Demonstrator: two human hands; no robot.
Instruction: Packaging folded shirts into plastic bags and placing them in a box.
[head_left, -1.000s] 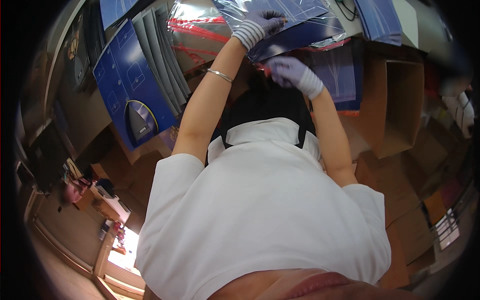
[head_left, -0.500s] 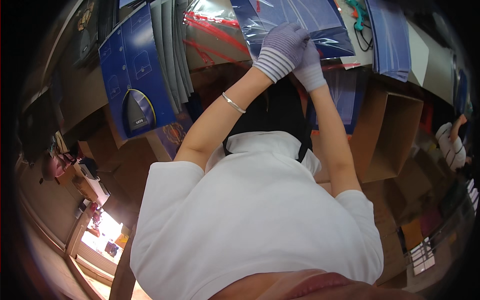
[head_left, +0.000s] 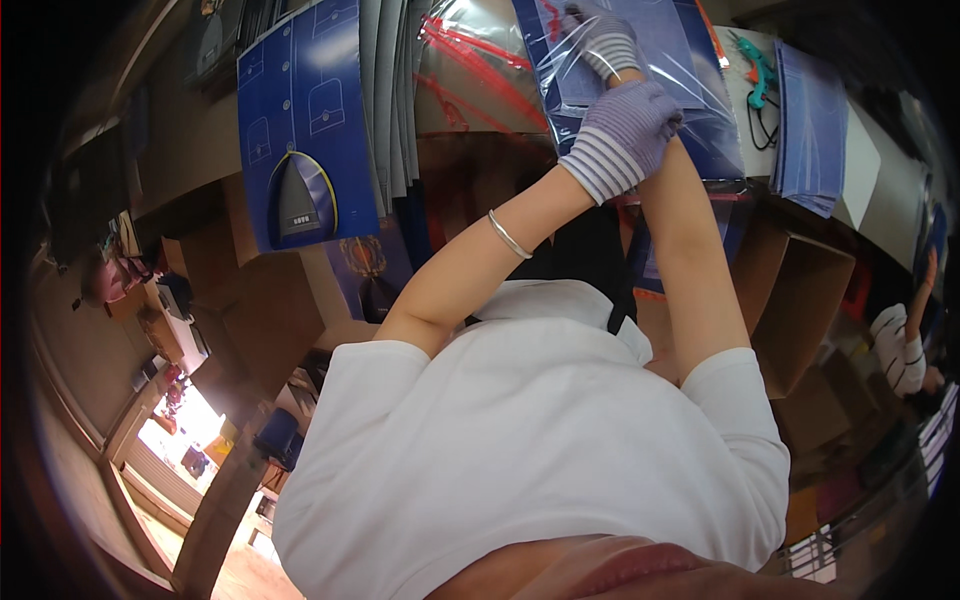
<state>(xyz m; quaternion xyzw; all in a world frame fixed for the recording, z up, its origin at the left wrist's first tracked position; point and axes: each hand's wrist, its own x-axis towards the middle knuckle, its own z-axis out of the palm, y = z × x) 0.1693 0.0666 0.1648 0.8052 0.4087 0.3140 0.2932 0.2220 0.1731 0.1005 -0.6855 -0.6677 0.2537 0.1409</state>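
Observation:
On the table in front of me lies a blue printed sheet (head_left: 690,60), with a shiny clear plastic bag (head_left: 705,140) over it. My left hand (head_left: 630,130), in a purple-grey striped glove, is closed at the bag's near edge, its fingers curled and seeming to pinch the film. Past it reaches my right arm. My right hand (head_left: 603,38), gloved alike, lies under the clear film on the blue sheet, its fingers stretched toward the upper left. Film glare partly hides those fingertips.
More clear bags with red strips (head_left: 475,60) lie to the left. Beyond them stand blue jacket-printed folders (head_left: 310,110) and grey sheets (head_left: 392,100). At the right are a teal glue gun (head_left: 757,70) and a blue stack (head_left: 808,130). An open cardboard box (head_left: 800,300) stands below the table's right side.
My right hand has gone from beside the left hand to farther in under the film. My left hand has shifted right and nearer in the view. The whole view has swung slightly.

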